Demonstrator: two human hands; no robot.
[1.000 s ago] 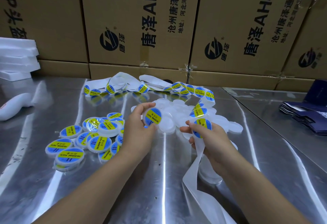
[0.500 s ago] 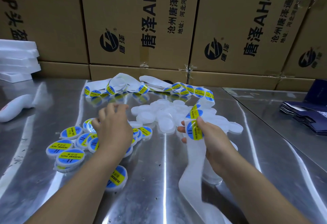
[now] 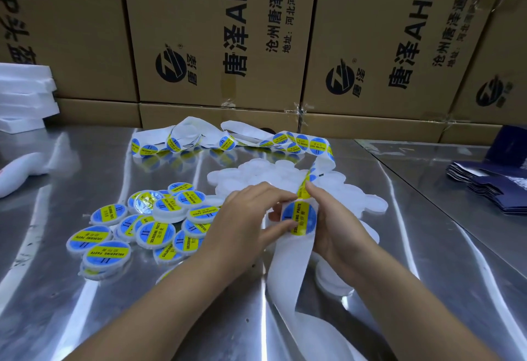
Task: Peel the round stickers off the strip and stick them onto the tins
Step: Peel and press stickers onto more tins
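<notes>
Left hand (image 3: 245, 218) is off the pile of labelled tins (image 3: 154, 232) where it was half a second ago and back at the strip (image 3: 288, 263). Right hand (image 3: 336, 229) has turned the strip so the next sticker (image 3: 299, 216) faces up, flat to the camera. Sticker sits on the strip between both hands, above the desk (image 3: 85, 318), just in front of the bare tins (image 3: 285, 172).

Step in hand, my read: peeling this sticker.
- Start at the rim with a nail or thumb tip, not the printed face.
- Bend the backing away behind the sticker so the edge pops up.
- Peel low and slow and keep the disc flat so it doesn't curl onto itself.
- Touch the glue side as little as possible.
- Then centre it on a bare tin, since off-centre shows against the white rim.

Left fingers (image 3: 281, 229): curled, thumb tip on the sticker's lower-left rim, index reaching over its top, so closing on the sticker from two sides. Can't tell if the edge is lifted yet.

Right fingers (image 3: 313, 189): thumb clamped on the strip just above the sticker, the rest wrapped behind the backing. Firm hold on the strip, nothing else in it.

Spent backing trails down toward the camera; the unused part loops back to the cartons (image 3: 216, 33).
</notes>
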